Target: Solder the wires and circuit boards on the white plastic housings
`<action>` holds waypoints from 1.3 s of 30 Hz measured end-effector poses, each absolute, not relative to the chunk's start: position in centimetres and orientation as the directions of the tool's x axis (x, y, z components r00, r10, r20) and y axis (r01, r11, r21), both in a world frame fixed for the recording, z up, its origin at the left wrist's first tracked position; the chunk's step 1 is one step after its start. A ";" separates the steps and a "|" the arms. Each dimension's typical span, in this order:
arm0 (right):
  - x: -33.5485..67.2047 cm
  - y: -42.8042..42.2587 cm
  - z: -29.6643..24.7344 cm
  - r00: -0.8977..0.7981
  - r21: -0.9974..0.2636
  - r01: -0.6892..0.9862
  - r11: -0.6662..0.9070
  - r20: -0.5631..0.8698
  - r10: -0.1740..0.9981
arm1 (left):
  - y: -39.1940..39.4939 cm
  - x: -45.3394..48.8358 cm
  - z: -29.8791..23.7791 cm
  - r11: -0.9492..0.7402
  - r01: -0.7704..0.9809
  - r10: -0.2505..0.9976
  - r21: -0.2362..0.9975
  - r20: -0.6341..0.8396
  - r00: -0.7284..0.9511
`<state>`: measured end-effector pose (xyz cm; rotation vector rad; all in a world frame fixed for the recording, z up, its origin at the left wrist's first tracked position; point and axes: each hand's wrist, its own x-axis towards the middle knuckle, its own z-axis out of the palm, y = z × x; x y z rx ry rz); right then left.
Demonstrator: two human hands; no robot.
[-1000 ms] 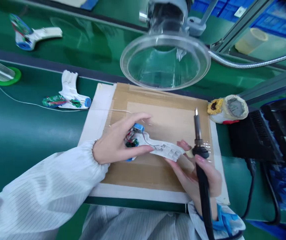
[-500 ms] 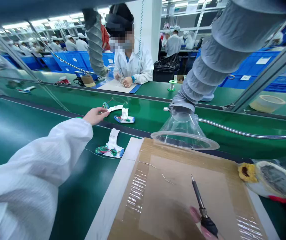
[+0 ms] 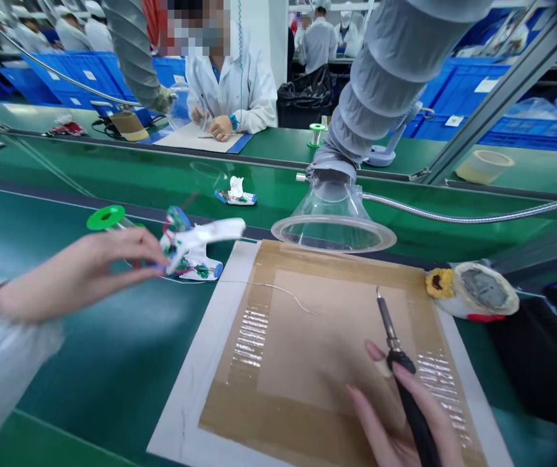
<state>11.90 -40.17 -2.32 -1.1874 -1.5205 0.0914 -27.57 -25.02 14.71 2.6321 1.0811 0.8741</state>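
Note:
My left hand (image 3: 93,266) pinches a white plastic part with a green circuit board (image 3: 210,235), blurred by motion, above the left of the bench. Just behind it lies a similar white part with a board and a blue end (image 3: 204,269), partly covered from view. In my right hand (image 3: 437,415) is a soldering iron (image 3: 408,383), its tip pointing away over the taped cardboard mat (image 3: 232,408). A thin solder wire (image 3: 285,290) runs across the mat from the left. Beyond my left hand stands a green-rimmed spool (image 3: 106,218).
A clear funnel hood (image 3: 334,230) on a grey duct hangs over the mat's far edge. Another white part (image 3: 236,193) lies on the green strip behind. A tip-cleaning pot with yellow sponge (image 3: 473,290) stands at right. Across the bench sits a co-worker (image 3: 230,84).
My left hand has lifted the white part off the green strip and brought it nearer. My right hand has come further into view with the soldering iron. The camera view has tilted down.

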 end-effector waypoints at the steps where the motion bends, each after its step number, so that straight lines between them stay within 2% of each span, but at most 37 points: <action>1: 12.0 -40.1 -2.2 0.176 -0.635 0.599 0.488 0.699 0.693 | -27.0 -27.3 13.8 -0.747 0.553 0.664 0.370 0.377 0.645; 2: 12.2 -40.1 -2.2 0.192 -0.648 0.591 0.481 0.692 0.696 | -29.2 -26.5 12.7 -0.761 0.510 0.633 0.400 0.290 0.717; 5: 12.6 -40.1 -1.8 0.197 -0.657 0.595 0.463 0.677 0.709 | -35.0 -22.1 9.1 -0.646 0.538 0.699 0.541 0.135 0.702; 9: 13.2 -40.8 -1.0 0.197 -0.687 0.622 0.375 0.601 0.775 | -35.6 -16.0 6.4 -0.661 0.453 0.643 0.598 0.140 0.753; 11: 13.7 -41.4 -0.7 0.187 -0.691 0.650 0.316 0.548 0.815 | -32.7 -14.3 6.0 -0.715 0.438 0.603 0.545 0.164 0.781; 14: 14.5 -42.4 -1.1 0.112 -0.660 0.697 0.281 0.486 0.867 | -27.3 -12.8 4.8 -0.789 0.537 0.607 0.297 0.245 0.756; 16: 14.7 -42.9 -1.7 0.070 -0.652 0.716 0.250 0.423 0.903 | -24.8 -12.1 3.6 -0.812 0.535 0.582 0.232 0.271 0.766; 20: 14.9 -43.1 -2.5 0.064 -0.643 0.741 0.194 0.354 0.933 | -23.6 -11.9 2.3 -0.828 0.480 0.557 0.290 0.333 0.761; 24: 15.4 -41.6 -2.2 -0.023 -0.608 0.745 0.275 0.389 0.921 | -26.4 -12.4 3.1 -0.799 0.435 0.599 0.414 0.490 0.634; 26: 15.5 -40.5 -1.9 -0.061 -0.597 0.735 0.321 0.414 0.908 | -28.3 -12.1 3.3 -0.847 0.329 0.527 0.418 0.571 0.629; 29: 15.3 -38.9 -1.6 -0.114 -0.594 0.704 0.389 0.447 0.887 | -30.8 -10.9 2.8 -0.916 0.182 0.384 0.359 0.647 0.659; 32: 14.9 -38.4 -1.4 -0.142 -0.584 0.688 0.431 0.474 0.869 | -32.1 -10.0 2.1 -0.920 0.125 0.351 0.372 0.637 0.687; 35: 14.9 -39.2 -0.9 -0.006 -0.608 0.701 0.372 0.517 0.856 | -31.8 -10.1 1.8 -0.917 0.139 0.364 0.373 0.642 0.675; 37: 15.1 -40.1 -0.5 0.139 -0.659 0.680 0.323 0.548 0.825 | -31.1 -10.4 1.8 -0.892 0.202 0.436 0.405 0.647 0.625; 39: 15.4 -40.8 -0.3 0.237 -0.705 0.617 0.350 0.590 0.772 | -30.4 -10.7 1.6 -0.844 0.279 0.528 0.459 0.611 0.591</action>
